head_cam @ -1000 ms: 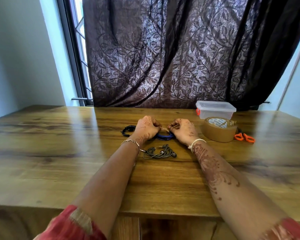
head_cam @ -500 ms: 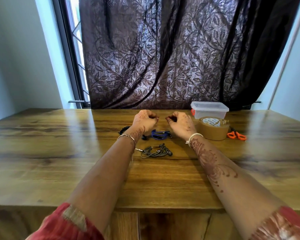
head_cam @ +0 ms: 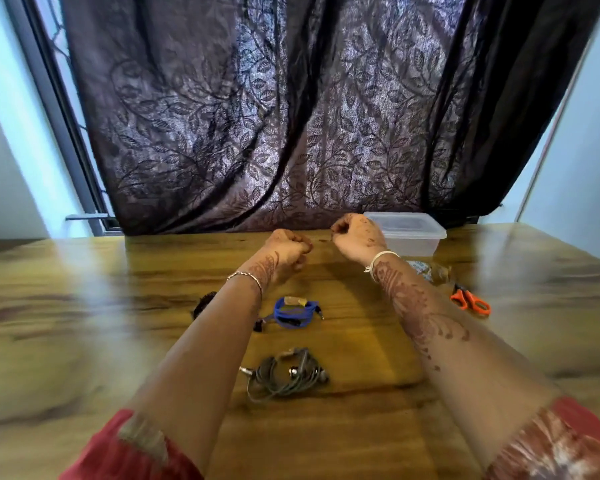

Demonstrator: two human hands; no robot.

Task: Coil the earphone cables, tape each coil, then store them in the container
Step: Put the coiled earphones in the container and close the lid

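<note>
The blue earphone coil [head_cam: 293,311] lies on the wooden table [head_cam: 84,323] with a strip of brown tape across its top. Nearer to me lies a grey earphone coil [head_cam: 284,375]. A black coil [head_cam: 203,303] peeks out from behind my left forearm. My left hand [head_cam: 286,251] and my right hand [head_cam: 355,233] hover above the table beyond the blue coil, both with curled fingers, and I see nothing in them. The clear plastic container [head_cam: 413,233], lid on, stands behind my right hand.
A brown tape roll [head_cam: 428,271] is partly hidden by my right wrist. Orange scissors [head_cam: 470,301] lie to its right. A dark curtain [head_cam: 291,116] hangs behind the table's far edge.
Both hands have let go of the blue coil and risen off the table. The camera has tilted down and closer, so the coils appear lower in view.
</note>
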